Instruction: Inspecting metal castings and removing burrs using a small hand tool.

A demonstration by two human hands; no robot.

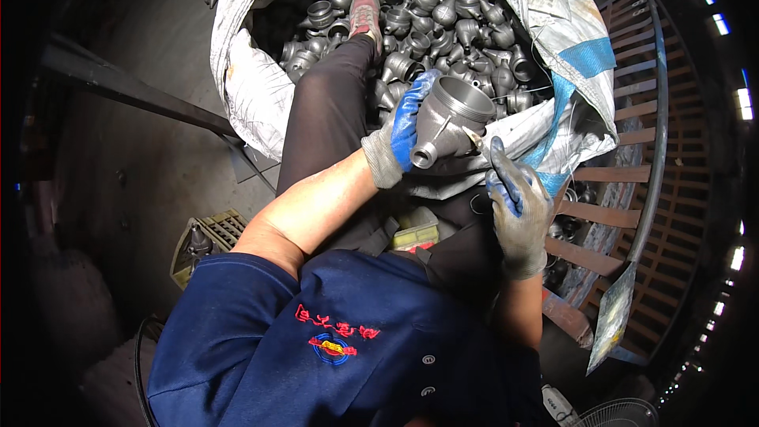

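My left hand (402, 133), in a grey glove with a blue-coated palm, grips a grey metal casting (444, 128) by its left side. The casting has a wide, ringed round mouth tilted upward and a narrow short spout pointing toward me. Just right of it is my right hand (519, 217), in a worn grey and blue glove, its index finger stretched forward and the other fingers curled. A thin tool with a pale tip (473, 138) reaches from this hand to the casting's side; its handle is mostly hidden by the fingers.
A big white woven sack (257, 103) full of similar castings (419, 20) stands ahead, with my shoe (365, 14) resting on them. At right is a slatted metal crate (609, 216) with a long rail. A yellowish plastic crate (225, 229) sits at left, a fan (621, 413) at lower right.
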